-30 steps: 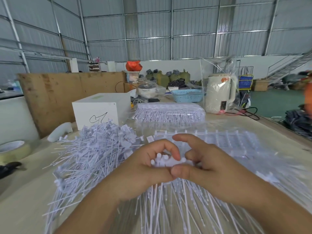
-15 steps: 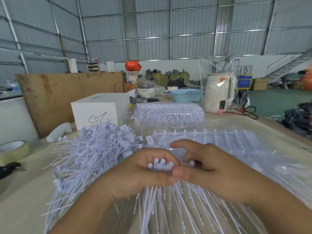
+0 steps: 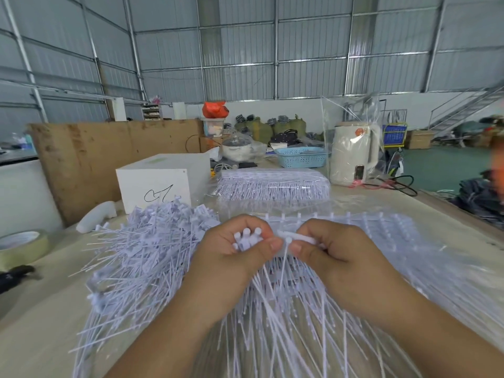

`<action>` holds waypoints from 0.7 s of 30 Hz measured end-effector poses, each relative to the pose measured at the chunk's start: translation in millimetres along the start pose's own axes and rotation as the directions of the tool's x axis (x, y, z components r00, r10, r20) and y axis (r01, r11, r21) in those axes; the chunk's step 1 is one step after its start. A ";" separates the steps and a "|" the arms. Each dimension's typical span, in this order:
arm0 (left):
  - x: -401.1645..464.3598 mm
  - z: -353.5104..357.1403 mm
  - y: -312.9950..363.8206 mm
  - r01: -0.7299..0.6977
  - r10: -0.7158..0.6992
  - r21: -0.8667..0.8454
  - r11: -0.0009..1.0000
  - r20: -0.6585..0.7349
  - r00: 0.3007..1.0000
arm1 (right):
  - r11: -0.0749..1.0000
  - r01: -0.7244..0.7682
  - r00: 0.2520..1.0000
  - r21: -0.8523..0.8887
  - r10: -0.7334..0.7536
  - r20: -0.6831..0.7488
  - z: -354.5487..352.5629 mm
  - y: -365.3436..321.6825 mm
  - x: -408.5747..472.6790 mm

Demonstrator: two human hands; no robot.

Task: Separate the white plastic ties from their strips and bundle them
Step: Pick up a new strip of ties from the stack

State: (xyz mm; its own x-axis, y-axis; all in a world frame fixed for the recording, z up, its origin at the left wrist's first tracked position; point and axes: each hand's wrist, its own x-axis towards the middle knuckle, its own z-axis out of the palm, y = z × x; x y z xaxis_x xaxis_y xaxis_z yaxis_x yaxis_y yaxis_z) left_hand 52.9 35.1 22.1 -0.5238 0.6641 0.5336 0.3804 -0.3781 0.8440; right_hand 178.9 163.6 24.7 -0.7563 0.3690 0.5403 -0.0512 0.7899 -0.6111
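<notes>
My left hand (image 3: 231, 257) grips a small bunch of separated white ties (image 3: 246, 240), their round heads sticking up above my fingers. My right hand (image 3: 335, 255) pinches the white strip (image 3: 297, 238) just to the right of that bunch, with ties hanging down from it. A big loose heap of separated ties (image 3: 141, 249) lies to the left on the table. Flat sheets of ties on their strips (image 3: 381, 230) spread under and behind my hands.
A wrapped pack of ties (image 3: 272, 184) lies behind the sheets. A white box (image 3: 161, 181), a tape roll (image 3: 21, 245), a blue basket (image 3: 301, 156) and a bagged kettle (image 3: 354, 154) stand around the table (image 3: 35, 336). A board (image 3: 90, 154) leans at the back left.
My hands have drawn slightly apart: the left holds the bunch of tie heads and the right has moved right with the strip.
</notes>
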 end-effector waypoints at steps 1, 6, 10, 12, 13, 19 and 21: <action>-0.3 1.9 0.4 -0.008 0.008 0.003 1.000 -0.030 1.000 | 0.999 -0.017 0.999 0.051 0.019 -0.034 2.4 -2.1 -0.2; -0.8 7.6 1.3 0.011 -0.019 -0.057 0.998 -0.139 0.990 | 0.973 -0.037 0.987 0.230 0.071 -0.144 17.3 -12.8 -2.7; 2.0 4.7 2.5 0.078 -0.184 -0.420 0.904 -0.218 0.958 | 0.943 -0.031 0.914 0.331 0.161 -0.371 15.1 -14.2 0.9; 7.2 -10.3 2.6 0.075 -0.238 -0.509 0.858 -0.262 0.935 | 0.958 0.008 0.875 0.288 0.133 -0.465 1.4 -8.4 5.1; 9.8 -18.4 1.9 0.085 -0.226 -0.461 0.883 -0.259 0.939 | 0.962 0.020 0.896 0.271 0.103 -0.432 -3.6 -5.9 4.9; 3.9 -21.0 -2.6 0.165 -0.121 -0.149 0.975 0.268 0.956 | 0.977 0.081 0.984 0.198 -0.109 0.138 3.1 1.3 -4.0; 1.6 -19.6 -0.4 0.169 -0.094 -0.140 0.976 0.430 0.898 | 0.988 0.122 0.968 0.093 -0.139 0.208 -0.7 -0.1 -4.5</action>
State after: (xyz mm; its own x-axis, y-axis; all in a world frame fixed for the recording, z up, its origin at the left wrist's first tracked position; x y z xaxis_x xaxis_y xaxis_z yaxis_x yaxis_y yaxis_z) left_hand 37.0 23.7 23.8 -0.1778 0.9093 0.3763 0.1763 -0.3468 0.9212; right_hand 182.8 162.2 22.7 -0.8606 0.1458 0.4880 -0.2037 0.7797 -0.5920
